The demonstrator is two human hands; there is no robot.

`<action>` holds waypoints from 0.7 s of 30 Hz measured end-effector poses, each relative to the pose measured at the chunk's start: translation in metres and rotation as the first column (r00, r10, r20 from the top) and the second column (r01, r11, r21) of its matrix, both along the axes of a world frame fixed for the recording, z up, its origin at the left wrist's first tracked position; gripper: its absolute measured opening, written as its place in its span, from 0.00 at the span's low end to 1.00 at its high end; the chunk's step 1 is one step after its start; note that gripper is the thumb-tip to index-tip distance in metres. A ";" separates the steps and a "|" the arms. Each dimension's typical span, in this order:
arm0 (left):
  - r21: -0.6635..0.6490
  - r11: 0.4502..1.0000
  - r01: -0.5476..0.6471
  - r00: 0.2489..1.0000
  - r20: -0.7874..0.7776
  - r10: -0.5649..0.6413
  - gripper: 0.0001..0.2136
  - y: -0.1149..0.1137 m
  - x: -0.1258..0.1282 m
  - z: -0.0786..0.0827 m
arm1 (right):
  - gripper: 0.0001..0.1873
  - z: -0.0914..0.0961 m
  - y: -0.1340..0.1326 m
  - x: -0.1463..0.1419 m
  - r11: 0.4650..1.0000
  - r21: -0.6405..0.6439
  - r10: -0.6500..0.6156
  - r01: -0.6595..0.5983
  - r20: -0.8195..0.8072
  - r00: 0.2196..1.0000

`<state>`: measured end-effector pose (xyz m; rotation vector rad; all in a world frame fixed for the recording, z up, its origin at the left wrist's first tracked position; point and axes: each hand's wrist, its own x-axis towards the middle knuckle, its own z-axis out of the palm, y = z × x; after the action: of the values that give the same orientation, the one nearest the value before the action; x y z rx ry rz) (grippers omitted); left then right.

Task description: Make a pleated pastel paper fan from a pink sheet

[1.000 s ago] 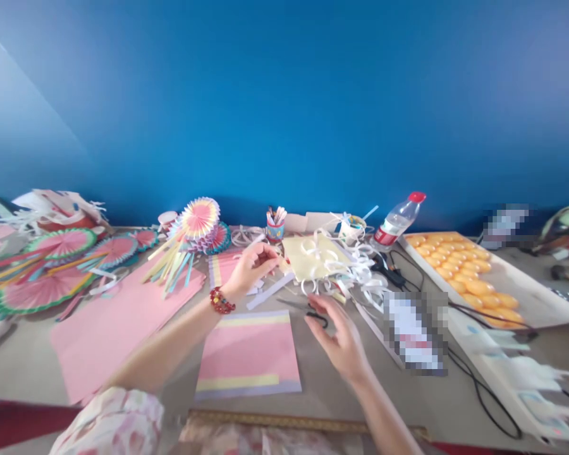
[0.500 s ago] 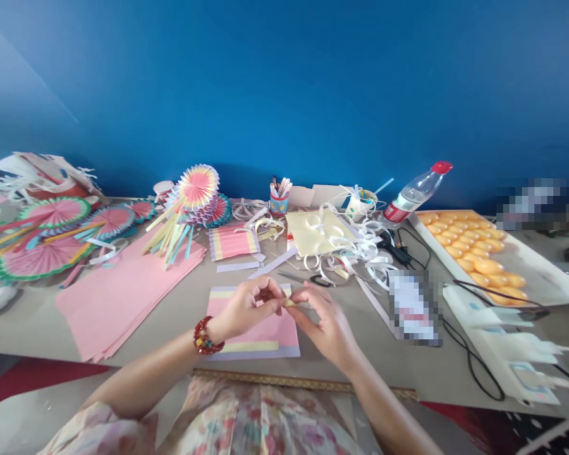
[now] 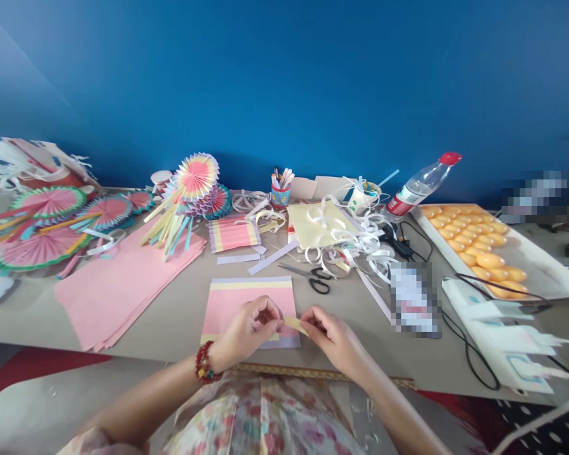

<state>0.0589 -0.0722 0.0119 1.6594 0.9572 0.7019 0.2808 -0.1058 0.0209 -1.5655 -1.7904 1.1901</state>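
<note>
1. My left hand, with a beaded bracelet at the wrist, was closed to a narrow pinch on one end of a yellow strip.
2. My right hand pinched the strip's other end between thumb and fingertips.
3. The strip was found between both hands, above the lower part of a pink sheet. This sheet lay flat on the grey table and bore yellow and lavender bands along its far and near edges.
4. Scissors with black handles lay just beyond the sheet, to its right.
5. Containers inspected:
   a. A blue-and-red cup stood near the wall and held a bunch of slim sticks.
   b. A white cup stood to its right, a light-blue stick slanting from its mouth; its remaining contents seemed to be paper strips, though loose curls crowded the view.
   c. A clear bottle, red-capped and red-labelled, stood beside those curls.
   d. A white-walled tray at far right contained glossy orange rounded pieces, grouped towards its left side.
   e. A reddish container at far left had papers bunched about its top.
</note>
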 end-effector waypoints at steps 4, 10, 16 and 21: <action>0.401 0.906 0.136 0.973 -0.226 -0.046 0.06 -0.012 -0.021 -0.004 | 0.10 -0.008 -0.008 0.009 0.996 -0.083 0.039 -0.037 0.025 0.999; 0.592 0.702 0.396 0.873 -0.479 -0.089 0.11 -0.027 -0.032 -0.020 | 0.10 -0.009 -0.002 0.008 0.983 -0.179 0.042 -0.036 0.027 0.999; 0.581 0.651 0.489 0.801 -0.594 -0.072 0.11 -0.030 -0.027 -0.029 | 0.08 -0.001 0.012 0.001 0.972 -0.208 0.143 -0.106 0.173 0.975; 0.552 0.662 0.508 0.784 -0.615 -0.089 0.12 -0.029 -0.027 -0.030 | 0.08 -0.003 0.017 -0.002 0.971 -0.214 0.156 -0.107 0.223 0.962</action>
<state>0.0319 -0.1010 -0.0177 2.7484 0.7679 0.3467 0.2789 -0.0891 0.0181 -1.7920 -2.0076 1.3268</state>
